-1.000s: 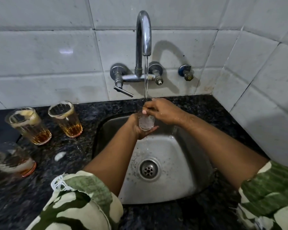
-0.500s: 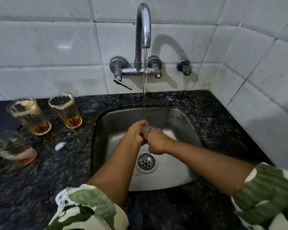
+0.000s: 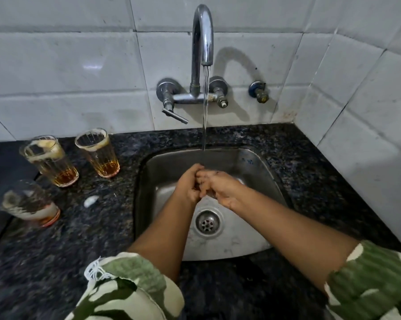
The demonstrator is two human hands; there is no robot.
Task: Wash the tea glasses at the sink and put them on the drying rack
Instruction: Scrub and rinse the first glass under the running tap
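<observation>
My left hand [image 3: 187,184] and my right hand [image 3: 219,189] are pressed together low over the steel sink [image 3: 255,165], under the running stream from the tap [image 3: 203,40]. Both close around one tea glass [image 3: 209,193], which is almost wholly hidden; only a sliver shows below my fingers. Three used ribbed tea glasses stand on the black granite counter [image 3: 116,227] to the left: one [image 3: 97,153] nearest the sink, one [image 3: 50,161] beside it, and a blurred one [image 3: 30,204] closer to me. Each holds a little amber tea.
The tap lever [image 3: 175,115] sticks out toward the left. A drain [image 3: 208,221] sits in the sink floor below my hands. A white blob of foam [image 3: 90,200] lies on the counter. A dark flat surface [image 3: 0,176] borders the far left. Tiled walls enclose the back and right.
My hands have dropped with the glass from up under the spout down into the basin and closed together over it. The camera view has shifted slightly downward.
</observation>
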